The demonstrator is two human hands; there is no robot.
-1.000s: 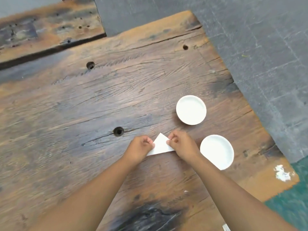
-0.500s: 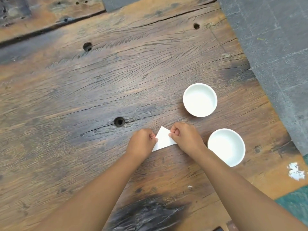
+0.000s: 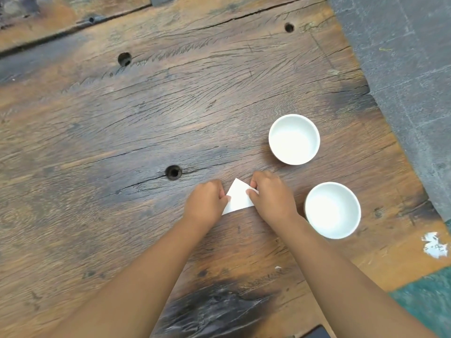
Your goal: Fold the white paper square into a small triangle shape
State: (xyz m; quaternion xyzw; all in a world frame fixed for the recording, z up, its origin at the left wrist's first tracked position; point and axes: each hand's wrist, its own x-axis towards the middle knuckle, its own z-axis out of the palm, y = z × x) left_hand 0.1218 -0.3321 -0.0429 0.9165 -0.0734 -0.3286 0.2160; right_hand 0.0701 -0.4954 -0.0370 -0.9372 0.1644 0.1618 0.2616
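A white paper [image 3: 238,197], folded into a small triangle with its tip pointing away from me, lies flat on the worn wooden table [image 3: 146,113]. My left hand [image 3: 207,203] pinches the paper's left edge with curled fingers. On the opposite edge, my right hand [image 3: 271,196] presses down with thumb and fingertips. The hands hide the triangle's two lower corners.
Two empty white bowls stand to the right of my hands, one farther off [image 3: 294,139] and one nearer [image 3: 332,210]. A round hole [image 3: 173,172] in the wood lies just left of the paper. The table's right edge borders grey floor [image 3: 410,69].
The view has shifted slightly and drawn closer to the table. Both hands stay on the folded paper, with the fingers pressing its edges; the paper has barely moved.
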